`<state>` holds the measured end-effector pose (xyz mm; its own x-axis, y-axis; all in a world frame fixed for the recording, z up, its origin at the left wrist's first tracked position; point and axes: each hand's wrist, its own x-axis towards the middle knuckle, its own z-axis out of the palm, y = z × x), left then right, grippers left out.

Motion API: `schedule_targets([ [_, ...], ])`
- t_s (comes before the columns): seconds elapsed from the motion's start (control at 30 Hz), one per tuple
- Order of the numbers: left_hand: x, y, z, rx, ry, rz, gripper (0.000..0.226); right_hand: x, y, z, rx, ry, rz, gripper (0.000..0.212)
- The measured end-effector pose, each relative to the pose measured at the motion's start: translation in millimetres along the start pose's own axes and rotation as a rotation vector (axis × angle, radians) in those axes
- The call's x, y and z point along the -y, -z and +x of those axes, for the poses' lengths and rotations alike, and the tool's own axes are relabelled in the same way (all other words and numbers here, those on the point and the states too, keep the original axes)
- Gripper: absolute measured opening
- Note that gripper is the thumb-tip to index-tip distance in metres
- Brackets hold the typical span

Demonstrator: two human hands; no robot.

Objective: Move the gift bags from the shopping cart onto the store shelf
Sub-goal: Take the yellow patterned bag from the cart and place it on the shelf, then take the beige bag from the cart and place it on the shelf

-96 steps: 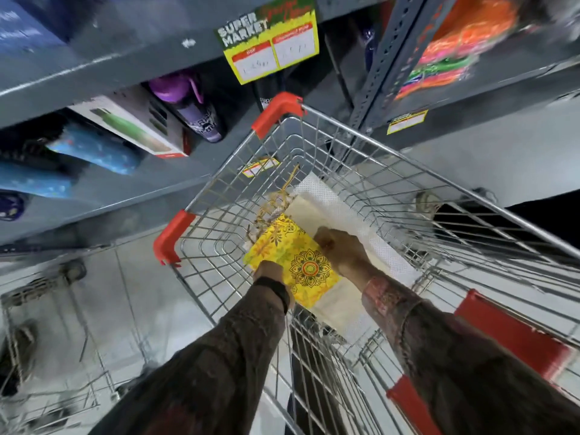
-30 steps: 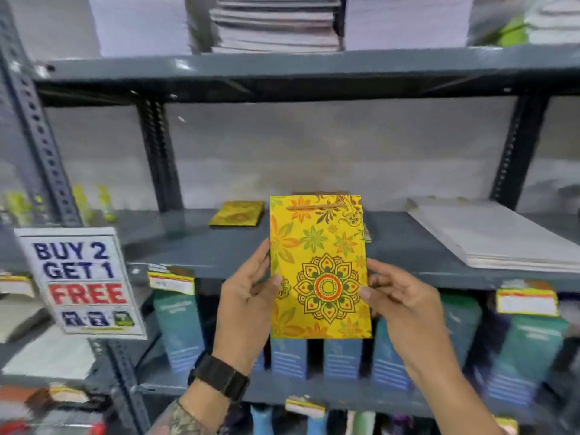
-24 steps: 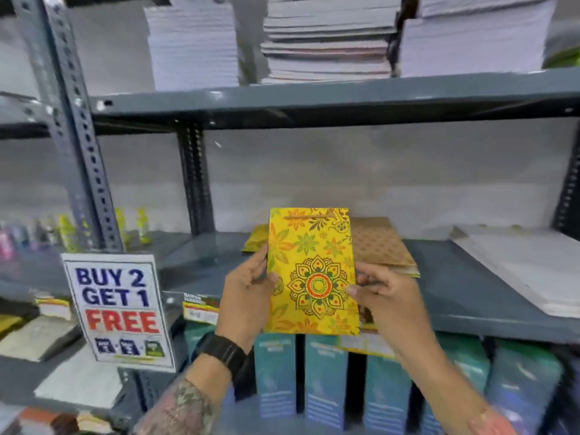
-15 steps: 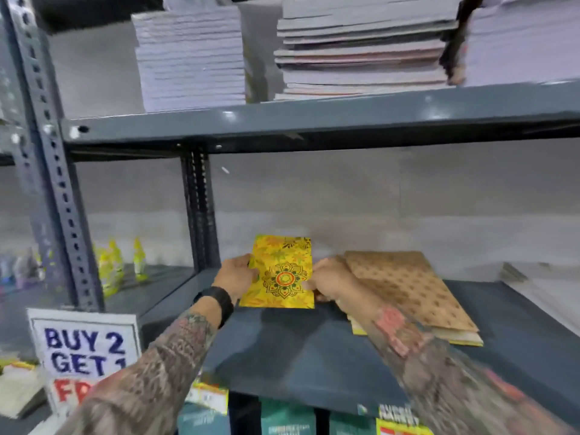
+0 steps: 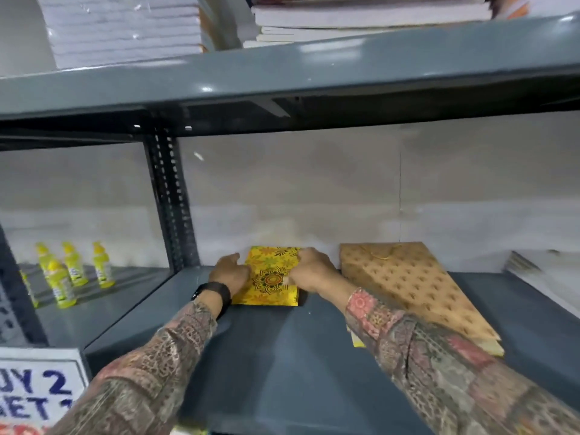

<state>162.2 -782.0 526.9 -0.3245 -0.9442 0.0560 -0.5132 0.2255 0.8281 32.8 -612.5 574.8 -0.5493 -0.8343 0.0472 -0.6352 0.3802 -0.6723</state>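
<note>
A yellow gift bag (image 5: 269, 271) with a floral mandala print lies flat near the back of the grey store shelf (image 5: 270, 356), on what looks like a thin stack of the same bags. My left hand (image 5: 230, 273) grips its left edge and my right hand (image 5: 310, 271) grips its right edge. To the right lies a larger brown patterned gift bag (image 5: 408, 287) over a yellow one whose corner peeks out below my right sleeve. The shopping cart is out of view.
The shelf above (image 5: 282, 70) hangs low and carries stacks of white paper (image 5: 122, 26) and books. A slotted upright post (image 5: 171, 199) stands at the left. Small yellow bottles (image 5: 70, 271) sit on the neighbouring shelf. A "BUY 2 GET 1" sign (image 5: 34, 394) is lower left; white sheets (image 5: 546, 274) lie far right.
I lifted the yellow bag out of the cart, held it upright before the shelf, then reached in and laid it flat further back. Both hands stay on its edges.
</note>
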Motion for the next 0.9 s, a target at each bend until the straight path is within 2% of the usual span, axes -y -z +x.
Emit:
schedule_targets([
  [0.07,-15,12,-48,-0.080,-0.116,-0.057,0.056,-3,11,-28,-0.064,0.135,0.003,0.071],
  [0.17,-36,20,-136,-0.234,-0.410,-0.084,0.040,-22,28,-93,-0.203,0.359,0.054,0.063],
  [0.3,-36,3,-266,-0.380,-0.643,-0.246,0.039,-71,46,-205,-0.496,0.576,0.073,0.054],
  [0.4,-22,-36,-361,-0.380,-0.721,-0.321,0.043,-132,45,-285,-0.632,0.624,0.029,0.045],
  [0.47,-10,-75,-418,-0.303,-0.726,-0.336,0.045,-180,42,-334,-0.654,0.562,-0.028,0.042],
  [0.57,4,-136,-486,-0.099,-0.663,-0.408,0.044,-244,44,-395,-0.645,0.469,-0.087,0.039],
  [0.77,14,-276,-575,0.340,-0.379,-0.435,0.044,-379,68,-483,-0.580,0.117,-0.116,0.041],
  [0.9,35,-384,-615,0.558,-0.174,-0.357,0.042,-483,78,-525,-0.527,-0.148,-0.080,0.044],
])
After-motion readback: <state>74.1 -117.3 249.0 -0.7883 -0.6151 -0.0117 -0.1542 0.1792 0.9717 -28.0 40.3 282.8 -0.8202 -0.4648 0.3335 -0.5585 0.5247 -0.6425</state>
